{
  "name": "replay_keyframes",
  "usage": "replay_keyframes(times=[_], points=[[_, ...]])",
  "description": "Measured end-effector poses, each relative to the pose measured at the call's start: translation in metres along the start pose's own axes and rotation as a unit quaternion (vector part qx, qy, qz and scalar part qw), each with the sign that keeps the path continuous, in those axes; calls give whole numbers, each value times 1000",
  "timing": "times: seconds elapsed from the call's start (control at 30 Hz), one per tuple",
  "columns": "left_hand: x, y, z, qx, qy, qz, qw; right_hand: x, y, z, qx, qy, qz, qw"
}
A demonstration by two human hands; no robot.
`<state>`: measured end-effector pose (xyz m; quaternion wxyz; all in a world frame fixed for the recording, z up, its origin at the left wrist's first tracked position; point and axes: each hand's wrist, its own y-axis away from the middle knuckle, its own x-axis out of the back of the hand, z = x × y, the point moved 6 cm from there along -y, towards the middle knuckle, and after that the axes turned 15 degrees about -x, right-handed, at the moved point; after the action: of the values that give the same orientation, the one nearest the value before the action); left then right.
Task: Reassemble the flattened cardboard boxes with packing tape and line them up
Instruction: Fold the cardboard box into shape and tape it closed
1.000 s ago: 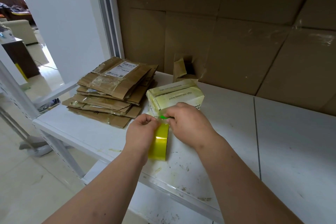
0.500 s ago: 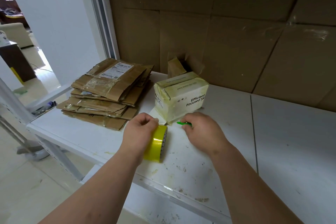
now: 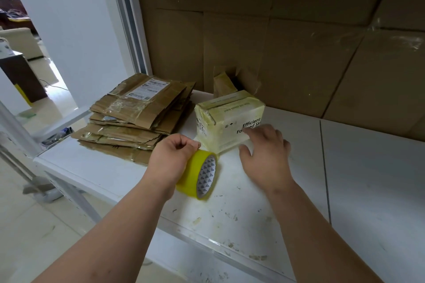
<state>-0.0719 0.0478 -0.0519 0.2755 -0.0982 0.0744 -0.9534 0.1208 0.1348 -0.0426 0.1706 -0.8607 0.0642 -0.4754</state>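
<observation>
A small assembled box [image 3: 230,112], wrapped in yellowish tape and printed with black text, stands on the white shelf [image 3: 368,179]. My left hand [image 3: 172,158] grips a roll of yellow packing tape [image 3: 197,174] just in front of the box's left corner, and the roll's patterned core faces me. With its fingers spread, my right hand [image 3: 264,151] lies against the lower front face of the box. A stack of flattened cardboard boxes [image 3: 138,117] sits to the left of the box.
Brown cardboard sheets [image 3: 299,53] line the back of the shelf, with a torn flap [image 3: 222,84] right behind the box. The shelf's front edge is close to my forearms, and its left end drops to a tiled floor [image 3: 30,225]. An upper shelf hangs overhead.
My right hand moved forward from the shelf surface to the box front, and the green tool it held is no longer in sight. The tape roll turned in my left hand to show its core.
</observation>
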Motion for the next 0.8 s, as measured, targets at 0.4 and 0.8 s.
replay_keyframes(times=[0.4, 0.8], points=[[-6, -34, 53, -186, -122, -176, 959, -19, -42, -48, 98, 51, -110, 988], [-30, -45, 15, -161, -227, -250, 928, -31, -56, -40, 137, 82, -96, 982]])
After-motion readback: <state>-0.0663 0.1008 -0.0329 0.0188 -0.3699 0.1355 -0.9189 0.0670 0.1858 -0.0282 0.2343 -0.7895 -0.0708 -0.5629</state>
